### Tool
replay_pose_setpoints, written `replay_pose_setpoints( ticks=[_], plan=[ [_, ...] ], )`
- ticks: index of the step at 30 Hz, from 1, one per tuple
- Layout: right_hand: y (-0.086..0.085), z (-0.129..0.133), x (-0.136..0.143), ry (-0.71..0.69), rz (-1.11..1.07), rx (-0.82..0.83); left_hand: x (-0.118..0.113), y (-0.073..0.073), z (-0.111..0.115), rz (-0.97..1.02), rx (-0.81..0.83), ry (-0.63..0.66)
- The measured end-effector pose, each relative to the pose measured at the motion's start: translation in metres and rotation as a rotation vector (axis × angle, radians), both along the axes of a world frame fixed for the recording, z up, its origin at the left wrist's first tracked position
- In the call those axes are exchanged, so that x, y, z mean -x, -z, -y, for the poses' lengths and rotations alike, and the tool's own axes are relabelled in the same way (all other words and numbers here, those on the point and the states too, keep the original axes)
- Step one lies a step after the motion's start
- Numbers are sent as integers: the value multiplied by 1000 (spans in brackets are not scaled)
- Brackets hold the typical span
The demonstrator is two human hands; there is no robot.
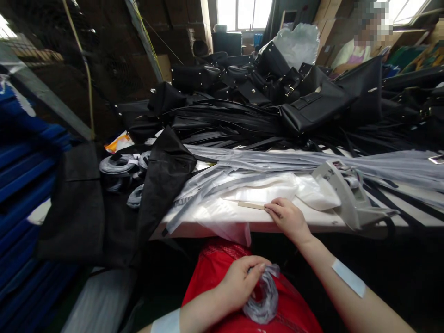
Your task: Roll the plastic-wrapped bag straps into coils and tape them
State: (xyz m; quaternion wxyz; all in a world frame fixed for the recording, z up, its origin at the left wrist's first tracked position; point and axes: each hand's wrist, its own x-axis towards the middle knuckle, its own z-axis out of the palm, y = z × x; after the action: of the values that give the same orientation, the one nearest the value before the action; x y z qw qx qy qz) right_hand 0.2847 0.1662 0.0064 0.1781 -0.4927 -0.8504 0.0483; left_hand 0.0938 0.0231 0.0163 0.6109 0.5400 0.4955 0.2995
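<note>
My left hand (pixel 241 280) is closed on a coiled strap in clear plastic (pixel 266 303), held low over the red cloth (pixel 204 273) on my lap. At the table's near edge, my right hand (pixel 288 218) pinches the end of a flat tan strip (pixel 250 205). The strip points left over white plastic sheets (pixel 267 192). Just beyond them lie long straps in clear plastic sleeves (pixel 243 159). A grey tape dispenser-like device (pixel 342 192) rests to the right of that hand.
Black bags (pixel 319 99) and loose black straps are heaped along the back. On the left, wrapped coils (pixel 120 164) sit in an open black bag (pixel 83 203), beside stacked blue panels (pixel 24 185). A person (pixel 355 53) is at the far right.
</note>
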Motion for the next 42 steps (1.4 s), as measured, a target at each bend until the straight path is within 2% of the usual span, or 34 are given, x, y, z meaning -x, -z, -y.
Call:
replay_pose_setpoints(
  ticks=[9, 16, 21, 27, 33, 35, 38, 42],
  plan=[
    [-16, 0, 6, -109, 277, -38, -1, 1, -1, -16, 13, -4],
    [-19, -5, 3, -103, 209, 76, -2, 3, -3, -16, 1, 18],
    [-26, -7, 1, -127, 256, 125, -2, 6, -5, -6, 5, 22],
    [-32, -8, 6, -147, 345, 138, 0, 7, -6, -7, -6, 31],
    [-28, -10, 9, -82, 402, 82, -1, 6, -6, -7, -4, 22],
    [-23, -11, 9, -80, 348, 62, -1, 6, -6, -10, 1, 24],
    [-14, -14, 8, -53, 110, 64, -1, 6, -6, -17, 4, 37],
    [-10, -22, 0, 85, -113, 40, 1, 5, -5, -31, -5, 68]
  ],
)
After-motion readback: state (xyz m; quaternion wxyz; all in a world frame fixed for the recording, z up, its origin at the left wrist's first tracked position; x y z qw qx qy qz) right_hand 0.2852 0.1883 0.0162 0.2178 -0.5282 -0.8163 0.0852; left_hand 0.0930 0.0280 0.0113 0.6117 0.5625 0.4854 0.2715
